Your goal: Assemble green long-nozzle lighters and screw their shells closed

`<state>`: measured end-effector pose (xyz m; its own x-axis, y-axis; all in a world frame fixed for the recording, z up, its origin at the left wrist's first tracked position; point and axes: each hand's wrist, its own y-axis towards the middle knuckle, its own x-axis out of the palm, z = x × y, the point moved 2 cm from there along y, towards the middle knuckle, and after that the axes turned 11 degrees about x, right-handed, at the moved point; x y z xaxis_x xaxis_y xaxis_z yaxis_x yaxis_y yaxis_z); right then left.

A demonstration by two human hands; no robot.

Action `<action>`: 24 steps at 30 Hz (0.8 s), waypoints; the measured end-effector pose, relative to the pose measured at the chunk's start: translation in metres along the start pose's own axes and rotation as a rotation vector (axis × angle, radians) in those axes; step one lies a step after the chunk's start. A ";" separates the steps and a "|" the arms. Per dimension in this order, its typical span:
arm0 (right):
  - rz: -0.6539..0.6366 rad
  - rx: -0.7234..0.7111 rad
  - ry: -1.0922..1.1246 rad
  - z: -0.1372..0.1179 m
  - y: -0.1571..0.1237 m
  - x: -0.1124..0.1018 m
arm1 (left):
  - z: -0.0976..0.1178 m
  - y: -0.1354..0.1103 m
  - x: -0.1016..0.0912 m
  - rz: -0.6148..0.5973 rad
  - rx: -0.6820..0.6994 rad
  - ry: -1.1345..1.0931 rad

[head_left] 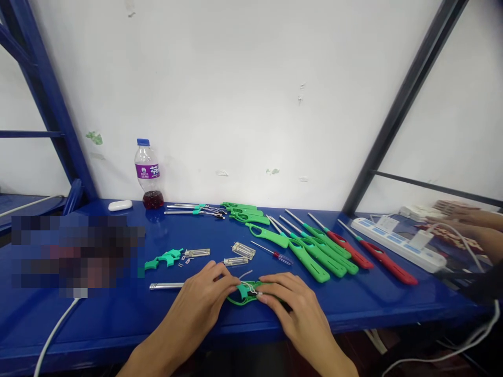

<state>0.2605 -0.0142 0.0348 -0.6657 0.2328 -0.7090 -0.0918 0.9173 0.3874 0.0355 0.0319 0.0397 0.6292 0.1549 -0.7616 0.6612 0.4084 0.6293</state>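
Observation:
A partly open green long-neck lighter (238, 300) lies on its side at the table's front, its metal tube (167, 286) pointing left. My left hand (206, 296) is closed around its front part, thumb and fingertips at the teal trigger (242, 291). My right hand (293, 301) is closed on the handle end, fingertips pressing beside thin white wires (250, 286) and a small dark part. My palm hides much of the handle. Behind my hands lie clear fuel tanks (236, 261), several loose teal triggers (170, 256) and a screwdriver (278, 256).
Green lighters (310, 261) and red lighters (389, 262) lie at the right, near a white power strip (396, 243). Metal tubes with wires (192, 211) and green half-shells (245, 212) lie at the back. A bottle (148, 175) stands by the wall. Another person's hand (471, 222) shows far right.

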 end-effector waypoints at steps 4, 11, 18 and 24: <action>-0.013 0.020 0.024 -0.001 0.001 -0.002 | -0.002 0.000 0.003 -0.008 0.004 0.008; -0.043 0.041 0.054 -0.005 0.002 -0.003 | -0.004 0.005 0.003 0.015 0.033 0.017; -0.103 0.080 0.103 -0.003 0.007 -0.004 | -0.004 0.003 0.002 -0.022 0.018 0.029; -0.071 0.021 0.079 -0.004 0.004 -0.005 | -0.004 0.003 0.002 0.022 0.064 0.036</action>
<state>0.2600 -0.0133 0.0419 -0.7145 0.1420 -0.6851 -0.1255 0.9373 0.3252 0.0373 0.0365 0.0390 0.6296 0.1958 -0.7519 0.6730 0.3461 0.6536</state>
